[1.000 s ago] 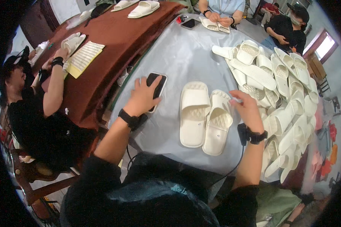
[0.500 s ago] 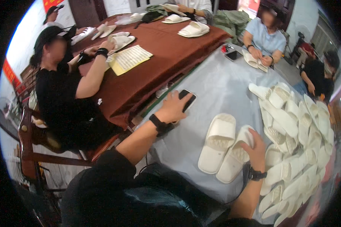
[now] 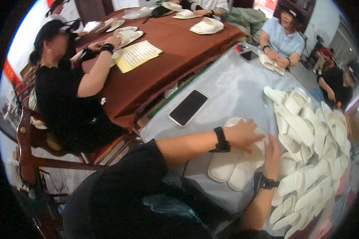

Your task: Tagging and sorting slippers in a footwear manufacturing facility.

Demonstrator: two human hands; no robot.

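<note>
A pair of cream-white slippers lies side by side on the grey-covered table in front of me. Over the upper part of the pair reaches my left hand [image 3: 243, 136], fingers stretched out and apart, hiding much of both straps. The left slipper [image 3: 222, 167] shows mostly its heel end. At the outer side of the right slipper [image 3: 243, 175], my right hand [image 3: 273, 155] is closed on its edge near the strap. A dark-screened phone with a pale edge [image 3: 188, 108] lies flat to the left of the pair.
A heap of cream slippers [image 3: 319, 175] covers the table's right side. On the left, a brown-covered table [image 3: 179, 47] carries a yellow sticker sheet [image 3: 141, 55] and more slippers [image 3: 206, 26]. Co-workers handle slippers there and at the far end, near another phone [image 3: 248, 55].
My left hand has left the phone and moved right, over the slippers. The phone now lies flat on the table. My right hand stays at the right slipper, shifted slightly to its outer edge.
</note>
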